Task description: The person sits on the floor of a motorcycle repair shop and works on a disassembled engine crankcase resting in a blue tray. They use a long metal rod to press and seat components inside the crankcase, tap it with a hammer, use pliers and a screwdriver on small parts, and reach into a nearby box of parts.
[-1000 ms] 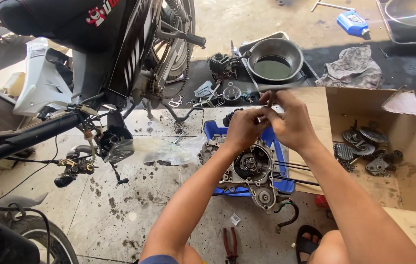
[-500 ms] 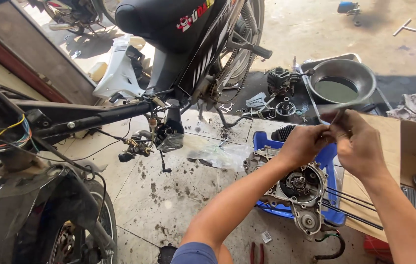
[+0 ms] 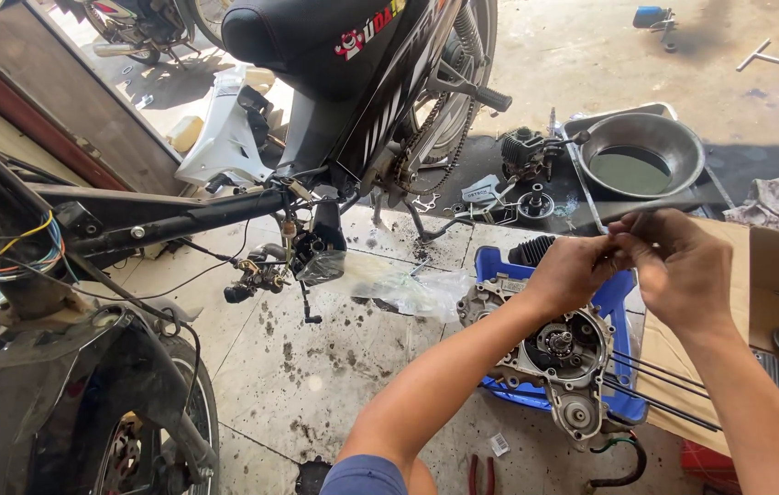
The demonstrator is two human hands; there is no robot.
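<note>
Both hands are up in front of the person, right over the engine crankcase [image 3: 554, 362] that's sitting on a blue plastic stand [image 3: 611, 302] on the floor. The left hand [image 3: 576, 272] and right hand [image 3: 678, 268] meet fingertip to fingertip, each pinched nearly closed on some small dark part [image 3: 616, 231] between them. It's too small to say what it is, maybe a clip or a spring. Holding it up at that height probably just gets it into the light and close to the eyes.

The case lies with its open side up, so the gears are easy to get at, and a few thin long rods [image 3: 660, 390] poke out from beside it. A cardboard box [image 3: 774, 275] on the right holds more engine bits within reach. A metal pan of dark oil [image 3: 641, 156] sits further back, near the stripped motorcycle [image 3: 353, 92]. Red-handled pliers [image 3: 481, 477] lie on the stained floor.
</note>
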